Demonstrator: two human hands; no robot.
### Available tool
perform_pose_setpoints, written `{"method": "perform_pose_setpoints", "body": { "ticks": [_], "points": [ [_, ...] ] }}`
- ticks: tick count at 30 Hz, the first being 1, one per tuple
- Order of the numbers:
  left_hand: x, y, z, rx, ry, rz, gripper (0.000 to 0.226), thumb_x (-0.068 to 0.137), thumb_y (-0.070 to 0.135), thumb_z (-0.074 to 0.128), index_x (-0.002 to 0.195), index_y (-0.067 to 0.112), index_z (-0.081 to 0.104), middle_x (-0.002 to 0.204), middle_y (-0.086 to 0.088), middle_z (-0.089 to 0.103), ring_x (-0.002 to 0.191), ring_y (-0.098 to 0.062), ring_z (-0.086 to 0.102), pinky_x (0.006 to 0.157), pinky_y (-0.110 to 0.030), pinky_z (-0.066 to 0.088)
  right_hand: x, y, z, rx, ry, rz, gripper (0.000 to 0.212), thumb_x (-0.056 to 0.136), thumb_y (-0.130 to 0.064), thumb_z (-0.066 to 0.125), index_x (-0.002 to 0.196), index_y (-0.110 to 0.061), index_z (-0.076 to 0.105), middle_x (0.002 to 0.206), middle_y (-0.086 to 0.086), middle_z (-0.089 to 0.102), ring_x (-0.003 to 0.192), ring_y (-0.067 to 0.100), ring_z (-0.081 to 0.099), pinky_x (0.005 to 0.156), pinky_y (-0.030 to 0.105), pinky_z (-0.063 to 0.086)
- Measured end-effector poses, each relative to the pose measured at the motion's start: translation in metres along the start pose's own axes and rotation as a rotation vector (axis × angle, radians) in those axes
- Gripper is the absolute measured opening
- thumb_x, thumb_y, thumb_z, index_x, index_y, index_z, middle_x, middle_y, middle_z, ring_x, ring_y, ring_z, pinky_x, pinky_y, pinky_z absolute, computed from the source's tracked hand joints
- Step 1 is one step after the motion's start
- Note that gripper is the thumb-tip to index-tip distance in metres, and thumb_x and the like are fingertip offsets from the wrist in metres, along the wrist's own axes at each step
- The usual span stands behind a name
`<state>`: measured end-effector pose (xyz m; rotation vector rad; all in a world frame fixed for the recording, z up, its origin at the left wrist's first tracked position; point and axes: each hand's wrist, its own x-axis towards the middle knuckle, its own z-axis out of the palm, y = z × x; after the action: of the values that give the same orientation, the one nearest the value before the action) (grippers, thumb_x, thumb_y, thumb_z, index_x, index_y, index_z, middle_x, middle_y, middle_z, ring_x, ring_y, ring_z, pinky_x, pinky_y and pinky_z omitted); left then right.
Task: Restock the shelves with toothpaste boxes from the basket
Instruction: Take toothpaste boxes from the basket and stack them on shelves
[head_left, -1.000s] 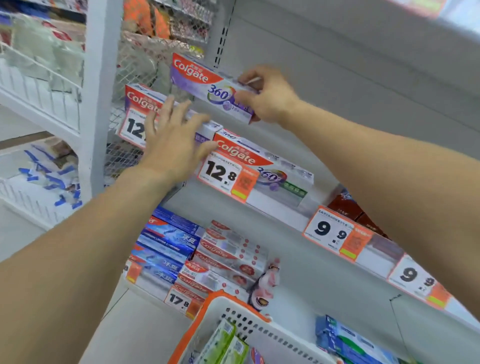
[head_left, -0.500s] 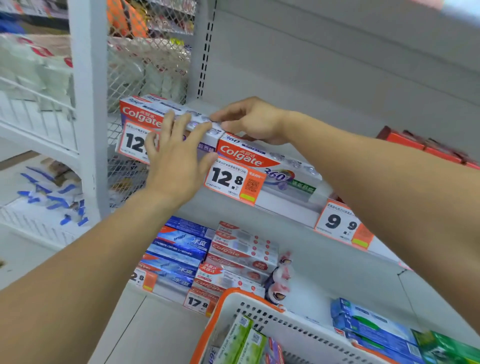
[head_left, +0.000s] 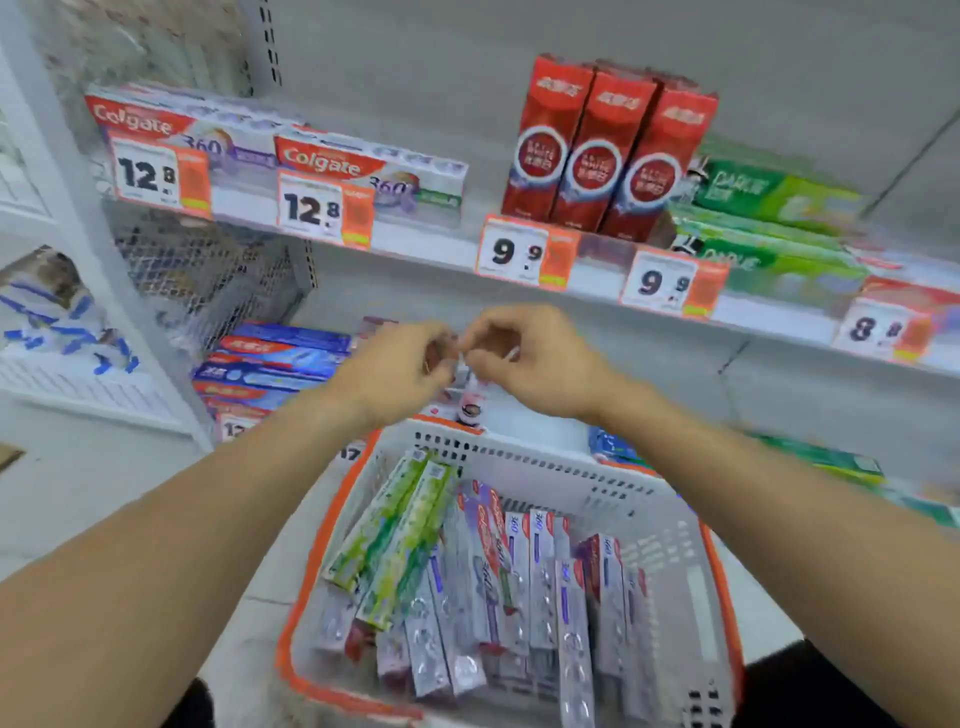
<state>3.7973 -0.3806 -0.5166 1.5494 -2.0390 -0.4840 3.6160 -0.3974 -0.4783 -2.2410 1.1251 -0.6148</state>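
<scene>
Boxes in basket: likely light, stiff, crushable card, best grasped mid-length across the narrow faces; hands loosely curled, contents indiscernible.

We see two bare forearms with no sleeves, watch or rings, ending in the left hand and right hand; dark clothing shows at the bottom edge.

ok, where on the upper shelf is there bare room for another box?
One free patch: bare white shelf between the right-hand silver Colgate 360 box and the three upright red boxes. Left of it, Colgate boxes run up to the white shelf post; to the right, the stacked green boxes crowd against the red ones.
</scene>
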Motion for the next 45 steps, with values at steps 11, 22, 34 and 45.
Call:
{"method": "perform_pose_setpoints", "body": {
  "ticks": [11, 22, 34, 45],
  "points": [
    [-0.046, -0.022, 0.175, 0.316, -0.962, -0.03, 0.086, 0.079, 0.05, 0.077, 0.151, 0.032, 0.032, 0.163, -0.003, 0.019, 0.152, -0.026, 0.003, 0.123, -0.048, 0.004, -0.108, 0.178, 0.064, -0.167, -0.522, 0.775, 0.048, 0.086, -0.03, 0.075, 0.122, 0.001, 0.064, 0.125, 0.012, 0.064, 0.104, 0.029, 0.064, 0.089, 0.034, 0.053],
    [0.008, -0.052, 0.185, 0.513, -1.197, 0.203, 0.117, 0.059, 0.061, 0.084, 0.155, 0.033, 0.023, 0.161, -0.007, 0.027, 0.15, -0.027, 0.017, 0.12, -0.045, 0.001, -0.141, 0.216, 0.116, 0.082, -0.58, 1.236, 0.101, 0.068, -0.034, 0.091, 0.145, -0.009, 0.03, 0.138, 0.015, 0.05, 0.091, 0.036, 0.069, 0.074, 0.051, 0.061],
    [-0.003, -0.064, 0.153, 0.165, -1.065, 0.556, 0.073, 0.066, 0.037, 0.089, 0.126, 0.025, 0.049, 0.118, 0.007, 0.045, 0.107, -0.012, 0.043, 0.082, -0.024, 0.034, -0.152, 0.161, 0.126, -0.129, -0.175, 1.269, 0.083, 0.074, -0.028, 0.082, 0.142, -0.014, 0.037, 0.127, 0.014, 0.061, 0.113, 0.034, 0.059, 0.085, 0.034, 0.049],
    [0.035, -0.044, 0.05, -0.248, -0.951, 0.31, 0.058, 0.054, 0.036, 0.097, 0.095, 0.026, 0.058, 0.095, 0.015, 0.07, 0.09, -0.004, 0.067, 0.08, -0.025, 0.055, -0.114, 0.063, 0.004, 0.193, -0.082, 1.096, 0.07, 0.076, 0.002, 0.074, 0.136, -0.022, 0.047, 0.089, 0.007, 0.064, 0.075, 0.028, 0.07, 0.064, 0.044, 0.062]
  ]
}}
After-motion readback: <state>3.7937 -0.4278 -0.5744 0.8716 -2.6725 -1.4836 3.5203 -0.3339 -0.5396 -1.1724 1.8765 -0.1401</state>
